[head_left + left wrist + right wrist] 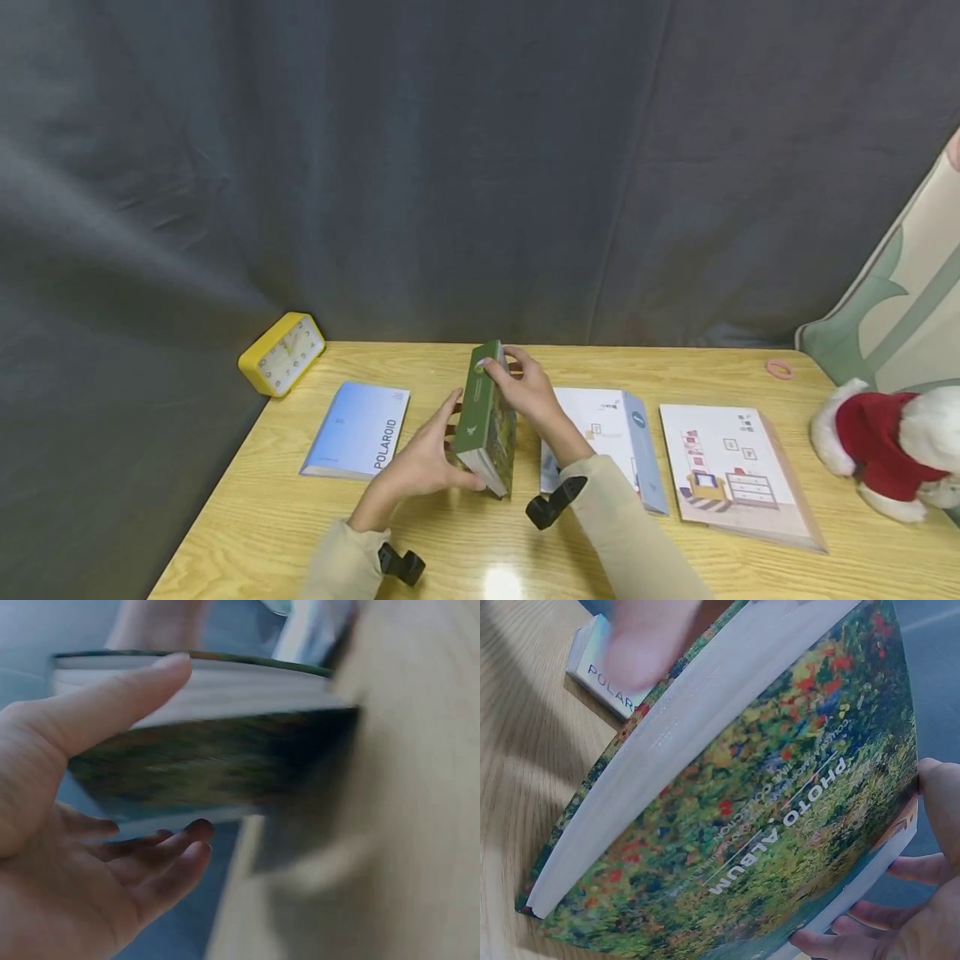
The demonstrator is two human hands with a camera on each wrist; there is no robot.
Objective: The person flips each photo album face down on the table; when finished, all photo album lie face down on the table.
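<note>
A thick photo album [480, 417] with a green spine and a flowery painted cover is tilted up on edge above the middle of the wooden table. Its cover reads "PHOTO ALBUM" in the right wrist view. My left hand [420, 458] holds it from the left, thumb on the white page edges at the near end, fingers around the other side. At the far upper end my right hand [534, 392] grips the album, thumb on the spine, fingers behind. The left wrist view is blurred, and whether the lower edge touches the table I cannot tell.
Left of the album lies a blue POLAROID album [356, 429], near a yellow alarm clock [283, 354]. To the right lie a white album with a blue spine [651, 450] and another white album [712, 433]. Beyond are a pink ring [779, 369] and a plush toy [881, 442].
</note>
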